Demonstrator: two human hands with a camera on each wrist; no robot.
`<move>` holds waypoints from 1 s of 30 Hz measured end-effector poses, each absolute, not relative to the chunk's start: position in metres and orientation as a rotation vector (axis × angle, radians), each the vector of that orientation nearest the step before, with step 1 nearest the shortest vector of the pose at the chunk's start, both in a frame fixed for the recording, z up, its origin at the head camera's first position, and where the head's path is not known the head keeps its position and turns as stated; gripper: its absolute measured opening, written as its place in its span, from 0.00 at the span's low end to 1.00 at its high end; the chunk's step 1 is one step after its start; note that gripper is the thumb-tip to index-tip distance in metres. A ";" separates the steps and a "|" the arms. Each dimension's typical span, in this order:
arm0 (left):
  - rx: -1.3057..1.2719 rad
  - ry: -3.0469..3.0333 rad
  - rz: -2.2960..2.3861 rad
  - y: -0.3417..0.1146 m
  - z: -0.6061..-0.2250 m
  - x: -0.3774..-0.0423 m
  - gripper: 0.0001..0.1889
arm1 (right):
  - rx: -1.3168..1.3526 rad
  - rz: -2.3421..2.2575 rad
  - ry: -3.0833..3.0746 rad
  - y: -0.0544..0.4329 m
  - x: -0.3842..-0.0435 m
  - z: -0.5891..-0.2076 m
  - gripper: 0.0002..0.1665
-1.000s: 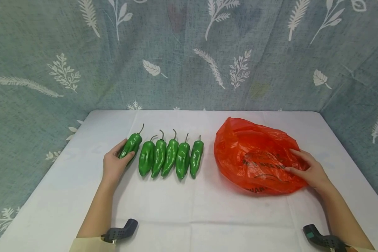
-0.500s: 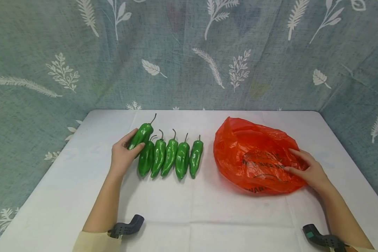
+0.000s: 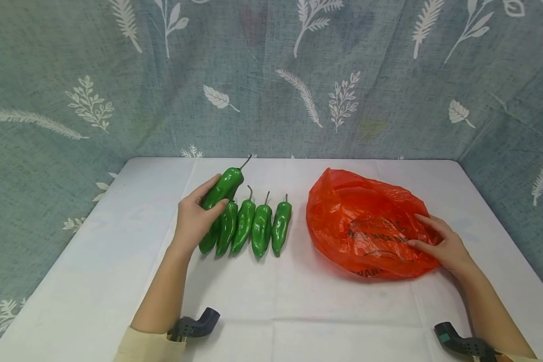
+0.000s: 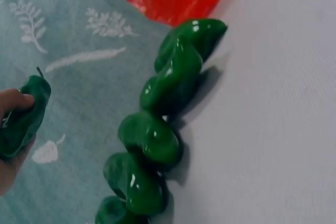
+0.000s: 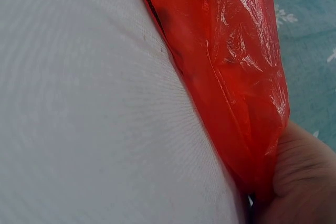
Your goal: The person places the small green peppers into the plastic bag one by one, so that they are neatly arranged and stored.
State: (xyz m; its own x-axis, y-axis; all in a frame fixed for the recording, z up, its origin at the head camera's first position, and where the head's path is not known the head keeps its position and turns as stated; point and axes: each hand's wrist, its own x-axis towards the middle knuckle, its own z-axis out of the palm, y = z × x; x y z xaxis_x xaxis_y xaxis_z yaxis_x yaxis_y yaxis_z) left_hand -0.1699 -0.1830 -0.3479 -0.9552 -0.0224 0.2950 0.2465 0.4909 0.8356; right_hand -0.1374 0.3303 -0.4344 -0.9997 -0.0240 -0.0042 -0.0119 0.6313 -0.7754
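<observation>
While left hand (image 3: 195, 217) grips one lifted pepper (image 3: 223, 186), five peppers (image 3: 262, 229) lie in row on white cloth (image 3: 317, 301), not picked up. Next, red bag (image 3: 332, 221), no pepper seen inside; right hand (image 3: 450, 249) touches bag, finger and thumb apart.

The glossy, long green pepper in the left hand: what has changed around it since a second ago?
The left hand, already holding the glossy, long green pepper, has carried it rightward and up the picture, from left of the row of five green peppers to partly hide its left end. Nothing was let go. Unchanged: the row, the crinkled red plastic bag and the right hand touching it.
</observation>
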 end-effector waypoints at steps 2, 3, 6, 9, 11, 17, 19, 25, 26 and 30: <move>-0.214 -2.464 -1.459 -0.179 -0.345 -0.169 0.29 | -0.021 -1.335 2.826 0.330 -0.138 -0.434 0.46; -0.222 -2.462 -1.464 -0.176 -0.343 -0.168 0.29 | -0.023 -1.340 2.824 0.330 -0.138 -0.434 0.46; -0.256 -2.450 -1.473 -0.169 -0.339 -0.168 0.29 | -0.026 -1.346 2.824 0.330 -0.137 -0.434 0.46; -0.293 -2.434 -1.477 -0.162 -0.335 -0.168 0.29 | -0.042 -1.352 2.824 0.330 -0.137 -0.434 0.45; -0.322 -2.422 -1.485 -0.158 -0.332 -0.168 0.29 | -0.046 -1.352 2.826 0.330 -0.137 -0.434 0.45; -0.391 -2.387 -1.498 -0.145 -0.325 -0.169 0.30 | -0.035 -1.337 2.831 0.330 -0.137 -0.434 0.46; -0.408 -2.380 -1.503 -0.141 -0.323 -0.170 0.30 | -0.034 -1.338 2.831 0.330 -0.136 -0.434 0.46; -0.508 -2.355 -1.553 -0.125 -0.319 -0.172 0.29 | -0.032 -1.338 2.825 0.329 -0.136 -0.433 0.46; -0.526 -2.351 -1.557 -0.122 -0.319 -0.172 0.29 | -0.024 -1.333 2.825 0.329 -0.136 -0.433 0.46; -0.571 -2.337 -1.552 -0.112 -0.316 -0.174 0.29 | -0.015 -1.341 2.817 0.329 -0.137 -0.433 0.46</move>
